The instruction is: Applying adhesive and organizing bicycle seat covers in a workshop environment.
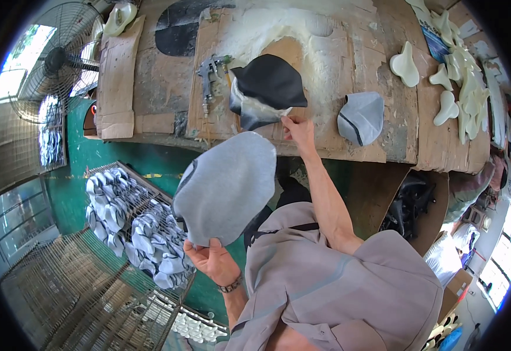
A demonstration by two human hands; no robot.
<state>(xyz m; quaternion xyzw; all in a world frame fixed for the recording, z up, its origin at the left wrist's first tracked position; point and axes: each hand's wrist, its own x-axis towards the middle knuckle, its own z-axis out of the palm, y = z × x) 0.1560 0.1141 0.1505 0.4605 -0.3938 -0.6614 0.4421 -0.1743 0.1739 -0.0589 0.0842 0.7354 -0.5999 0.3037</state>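
Note:
My left hand (213, 263) pinches the lower edge of a grey fabric-faced saddle cover (226, 190), held up in front of the table's edge. Reaching over the table, my right hand (298, 131) has its thumb and fingers closed at the front edge of a small stack of black covers (272, 82) with pale, whitish undersides. Which layer those fingers grip is partly hidden. Left of the stack lies a metal spray gun (208, 79). Another grey cover (361, 119) with a black strip rests to the right of my right hand.
Cardboard covers the worktable (156, 88), crusted with pale residue. Cream foam saddle pads (405, 65) lie at the right. A wire rack of grey covers (112, 202) stands at lower left, below a large fan (56, 58). A box of black pieces (410, 205) sits under the table.

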